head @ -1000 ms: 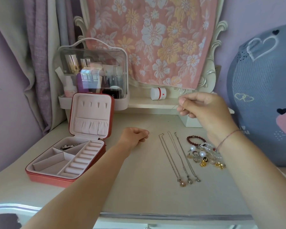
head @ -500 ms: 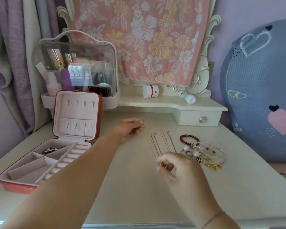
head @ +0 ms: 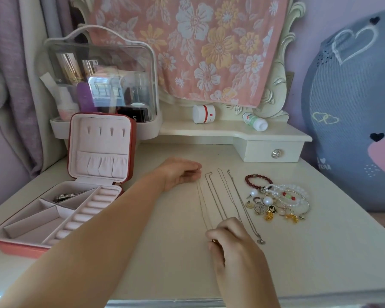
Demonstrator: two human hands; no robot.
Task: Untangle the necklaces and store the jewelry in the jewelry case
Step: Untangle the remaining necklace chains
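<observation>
Necklaces (head: 218, 196) now four in a row | left hand (head: 180, 173) pinches top end | right hand (head: 228, 237) came down, pinches bottom pendant

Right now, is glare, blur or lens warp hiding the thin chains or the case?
Head view: soft daylight, no glare on the necklaces, though the leftmost chain is faint; window reflection only on the clear cosmetics box; jewelry case sharp; wide-angle bending at the edges.
</observation>
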